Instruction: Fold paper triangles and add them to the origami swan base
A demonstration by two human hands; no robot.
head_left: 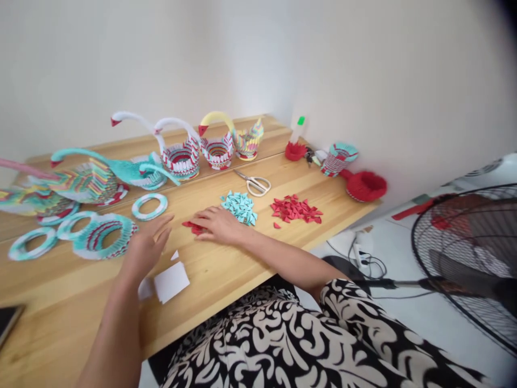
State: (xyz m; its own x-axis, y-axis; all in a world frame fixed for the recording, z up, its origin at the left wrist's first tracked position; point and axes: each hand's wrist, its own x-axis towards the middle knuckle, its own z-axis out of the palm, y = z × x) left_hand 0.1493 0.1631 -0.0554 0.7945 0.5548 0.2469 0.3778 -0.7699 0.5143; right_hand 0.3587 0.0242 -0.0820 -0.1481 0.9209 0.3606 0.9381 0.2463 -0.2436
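My left hand (146, 245) is held over the table with its fingers stretched out and nothing in them. Beside it are a small white paper triangle (175, 255) and a stack of white paper rectangles (172, 282). My right hand (218, 223) lies palm down, fingers extended over a small group of red folded paper pieces (193, 227), partly covering them. Just behind that hand is a heap of light blue folded paper triangles (239, 207). Farther right lies a heap of red folded paper triangles (296, 209).
Scissors (254, 184) lie behind the heaps. Folded-paper swan baskets (180, 157) line the back. At left are paper rings (149, 207) and a round woven-looking paper piece (86, 240). A red paper bowl (367, 186) sits near the right edge; a fan (472, 264) stands beyond.
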